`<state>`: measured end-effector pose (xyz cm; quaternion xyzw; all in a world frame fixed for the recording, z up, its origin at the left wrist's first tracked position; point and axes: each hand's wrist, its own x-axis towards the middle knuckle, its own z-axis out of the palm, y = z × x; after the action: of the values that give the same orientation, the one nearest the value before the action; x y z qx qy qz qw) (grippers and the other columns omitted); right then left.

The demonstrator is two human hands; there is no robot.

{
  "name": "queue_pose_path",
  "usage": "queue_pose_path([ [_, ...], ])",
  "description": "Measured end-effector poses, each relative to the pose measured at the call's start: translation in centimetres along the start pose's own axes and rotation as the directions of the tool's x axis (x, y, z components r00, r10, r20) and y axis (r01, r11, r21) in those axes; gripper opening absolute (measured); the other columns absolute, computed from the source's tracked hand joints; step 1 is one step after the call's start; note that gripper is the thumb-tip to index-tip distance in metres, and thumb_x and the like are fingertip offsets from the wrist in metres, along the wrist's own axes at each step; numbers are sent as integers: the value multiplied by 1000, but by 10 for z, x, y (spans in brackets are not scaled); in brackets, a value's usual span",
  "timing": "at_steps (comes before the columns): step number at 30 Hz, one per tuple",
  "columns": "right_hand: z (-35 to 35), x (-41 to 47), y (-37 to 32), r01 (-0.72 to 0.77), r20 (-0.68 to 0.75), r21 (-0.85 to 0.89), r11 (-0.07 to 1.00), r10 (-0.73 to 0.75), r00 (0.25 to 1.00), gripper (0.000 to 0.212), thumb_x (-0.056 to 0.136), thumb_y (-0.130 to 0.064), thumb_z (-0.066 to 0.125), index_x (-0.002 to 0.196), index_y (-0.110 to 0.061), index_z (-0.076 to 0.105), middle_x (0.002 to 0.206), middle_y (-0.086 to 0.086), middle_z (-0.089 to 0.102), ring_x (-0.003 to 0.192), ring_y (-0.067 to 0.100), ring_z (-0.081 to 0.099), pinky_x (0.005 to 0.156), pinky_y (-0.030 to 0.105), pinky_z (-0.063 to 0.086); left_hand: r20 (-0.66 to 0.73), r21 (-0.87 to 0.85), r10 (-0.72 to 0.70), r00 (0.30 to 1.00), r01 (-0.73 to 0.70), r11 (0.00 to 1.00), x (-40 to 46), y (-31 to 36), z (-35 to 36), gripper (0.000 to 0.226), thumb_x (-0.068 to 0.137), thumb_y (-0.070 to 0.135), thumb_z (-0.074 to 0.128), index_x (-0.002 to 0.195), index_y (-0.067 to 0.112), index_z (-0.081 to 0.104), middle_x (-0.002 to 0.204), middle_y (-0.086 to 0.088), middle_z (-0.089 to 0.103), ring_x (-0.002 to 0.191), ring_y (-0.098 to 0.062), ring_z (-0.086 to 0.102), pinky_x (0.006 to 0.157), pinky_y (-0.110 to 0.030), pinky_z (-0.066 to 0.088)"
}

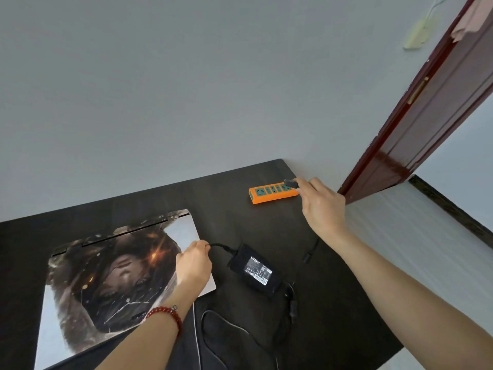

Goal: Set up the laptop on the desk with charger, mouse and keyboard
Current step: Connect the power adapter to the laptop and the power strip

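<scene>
Dark desk (240, 209) carries closed laptop (114, 276), lid down, charger brick (254, 269) just beside it. Charging step in hand. Left hand (193, 263) pinches brick's thin cable (218, 246) at laptop edge. Right hand (321, 202) grips black plug (291, 183) over orange power strip (272, 193); seating unclear. Next: press plug in, connect laptop end.

Soft, even daylight is filling the frame — no hard shadows anywhere. The dark desk (240, 217) is showing a faint sheen at center. Wide-angle distortion is bending the door frame (416, 121) at upper right and tilting the edges. Fine detail is smearing slightly — adapter label (258, 267) text mostly unreadable.
</scene>
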<state>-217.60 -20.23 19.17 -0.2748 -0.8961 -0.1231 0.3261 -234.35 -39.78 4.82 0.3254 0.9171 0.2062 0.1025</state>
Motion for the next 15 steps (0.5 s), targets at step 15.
queue_pose_path([
  [15,111,57,-85,-203,448,375,904,15,894,30,97,-17,40,122,-6,53,108,13,56,99,24,53,71,29,41,215,29,-29,976,23,999,27,-13,45,33,95,34,36,104,30,67,139,6,38,131,-20,23,108,-43,25],
])
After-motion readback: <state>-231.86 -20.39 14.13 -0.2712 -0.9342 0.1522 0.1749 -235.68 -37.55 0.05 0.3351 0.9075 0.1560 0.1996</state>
